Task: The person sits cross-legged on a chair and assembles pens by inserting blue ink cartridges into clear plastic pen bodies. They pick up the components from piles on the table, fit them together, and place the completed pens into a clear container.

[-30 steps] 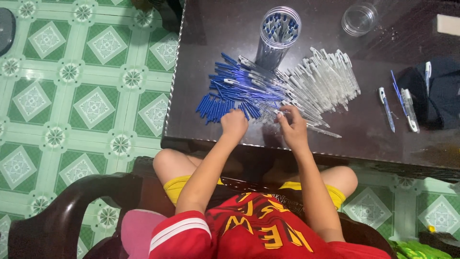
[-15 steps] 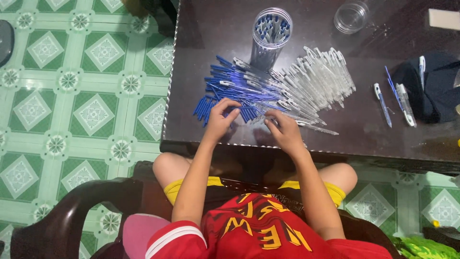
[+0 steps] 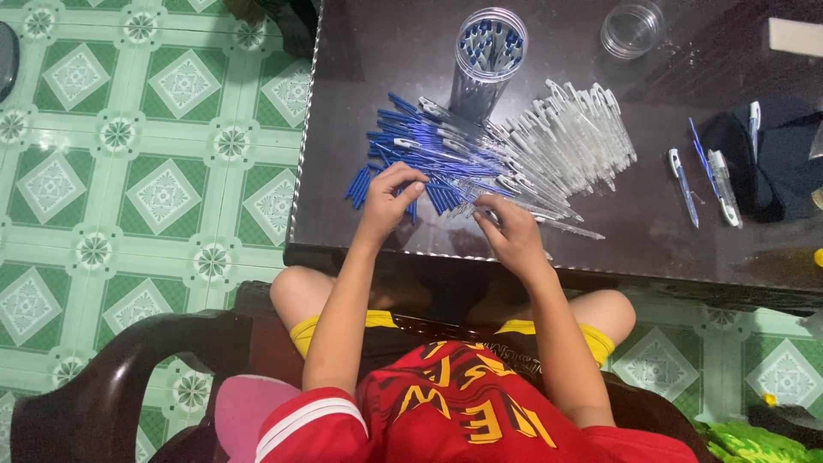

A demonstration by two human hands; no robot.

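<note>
On table: clear jar [image 3: 489,53] holds blue-capped pens; small jar [image 3: 632,28] empty (lidless); hands [image 3: 390,199] pinch blue pen parts [image 3: 403,159].

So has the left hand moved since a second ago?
Yes. The left hand has gone forward from the near table edge onto the pile of blue pen parts, its fingertips among them.

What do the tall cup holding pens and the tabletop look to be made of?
The tall cup looks like clear plastic, possibly glass: the pens inside show through its wall. The tabletop seems dark glass or polished lacquer: it is glossy and mirrors the left hand and right hand.
</note>
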